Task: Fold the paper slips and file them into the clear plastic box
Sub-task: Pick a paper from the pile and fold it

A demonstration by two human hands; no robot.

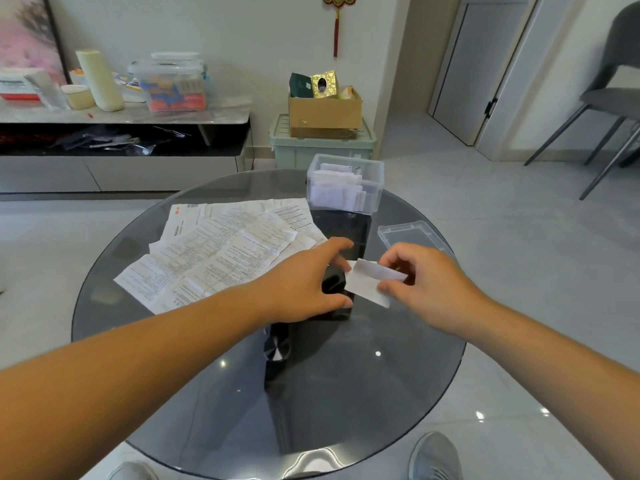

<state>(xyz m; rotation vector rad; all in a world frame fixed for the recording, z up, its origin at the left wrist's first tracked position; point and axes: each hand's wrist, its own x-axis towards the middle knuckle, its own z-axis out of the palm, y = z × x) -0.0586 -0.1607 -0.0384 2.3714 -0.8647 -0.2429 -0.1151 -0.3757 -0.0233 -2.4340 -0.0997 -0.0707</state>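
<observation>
**Folded slip held short of the box**

Nearer the person than the clear plastic box [346, 161], the right hand [426, 289] pinches a folded slip [365, 282]. The left hand [308, 282], fingers straight and spread, grasps nothing at the slip's edge. Unfolded slips [221, 251] lie left of the box. A weak crease could spring open, or the slip could snag on the filed slips [332, 194] inside.

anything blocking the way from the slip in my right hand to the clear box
Nothing visible. The box is open, its lid lies off to the right, and the loose papers lie left of the slip.
</observation>
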